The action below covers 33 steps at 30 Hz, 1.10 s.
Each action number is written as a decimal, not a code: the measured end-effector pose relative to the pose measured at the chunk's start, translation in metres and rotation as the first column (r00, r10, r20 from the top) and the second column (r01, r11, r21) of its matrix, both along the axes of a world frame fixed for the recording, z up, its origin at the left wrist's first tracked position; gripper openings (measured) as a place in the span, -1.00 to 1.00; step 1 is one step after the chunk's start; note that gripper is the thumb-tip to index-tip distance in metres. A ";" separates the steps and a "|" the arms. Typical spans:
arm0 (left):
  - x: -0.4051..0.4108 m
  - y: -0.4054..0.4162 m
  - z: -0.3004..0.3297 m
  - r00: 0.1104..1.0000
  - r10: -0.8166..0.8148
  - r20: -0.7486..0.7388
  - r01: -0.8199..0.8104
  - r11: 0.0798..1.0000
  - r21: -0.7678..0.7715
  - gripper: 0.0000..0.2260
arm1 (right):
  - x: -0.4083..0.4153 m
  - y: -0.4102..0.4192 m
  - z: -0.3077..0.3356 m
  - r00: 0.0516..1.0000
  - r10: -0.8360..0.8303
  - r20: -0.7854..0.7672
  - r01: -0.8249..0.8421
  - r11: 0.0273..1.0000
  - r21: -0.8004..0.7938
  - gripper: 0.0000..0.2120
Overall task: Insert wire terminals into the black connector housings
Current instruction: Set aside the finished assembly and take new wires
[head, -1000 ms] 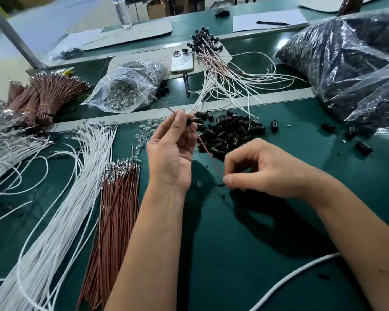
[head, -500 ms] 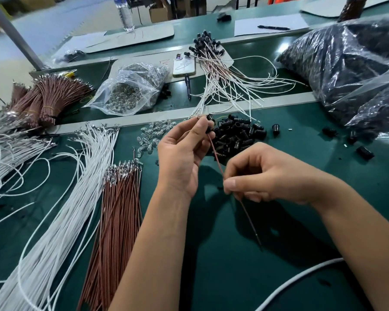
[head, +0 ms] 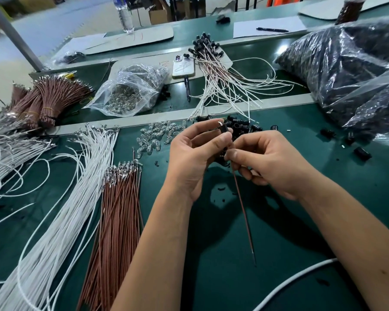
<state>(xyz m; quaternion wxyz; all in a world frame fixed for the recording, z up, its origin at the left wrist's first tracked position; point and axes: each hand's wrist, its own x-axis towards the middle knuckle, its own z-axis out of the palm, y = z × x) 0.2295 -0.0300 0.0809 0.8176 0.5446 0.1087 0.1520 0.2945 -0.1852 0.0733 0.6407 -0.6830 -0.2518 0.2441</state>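
My left hand (head: 195, 153) pinches a black connector housing (head: 223, 129) between thumb and fingers, with a silver terminal showing at its top. My right hand (head: 270, 162) pinches a brown wire (head: 243, 207) just below the housing; the wire hangs down toward me over the green table (head: 245, 265). A pile of loose black housings (head: 243, 126) lies right behind my hands. Brown wires with terminals (head: 119, 209) lie in a bundle to the left, beside a spread of white wires (head: 61, 209).
Small clear bulbs (head: 155, 135) are scattered left of the housings. Finished wired housings (head: 222, 70), a phone (head: 183, 68) and a clear bag of parts (head: 130, 90) lie behind the metal rail. Large plastic bags of black parts (head: 346, 70) fill the right. A white cable (head: 290, 286) crosses near me.
The hands have come closer together. The brown wire, earlier slanting up past the left hand, now hangs down below the right hand, with its terminal end at the housing.
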 end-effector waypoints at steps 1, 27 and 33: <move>0.000 -0.001 0.001 1.000 0.002 0.004 -0.002 1.000 -0.014 -0.62 | 0.000 0.000 0.000 1.000 0.001 0.002 -0.001 1.000 0.000 -0.86; -0.002 0.000 0.004 0.999 0.025 0.038 -0.026 0.999 0.028 -0.76 | 0.000 0.002 -0.004 0.974 -0.037 0.223 0.020 0.997 0.078 -0.86; -0.002 -0.001 0.006 0.998 0.050 0.047 -0.050 0.999 0.002 -0.79 | 0.001 -0.001 -0.002 0.951 -0.027 0.307 0.011 0.999 0.053 -0.86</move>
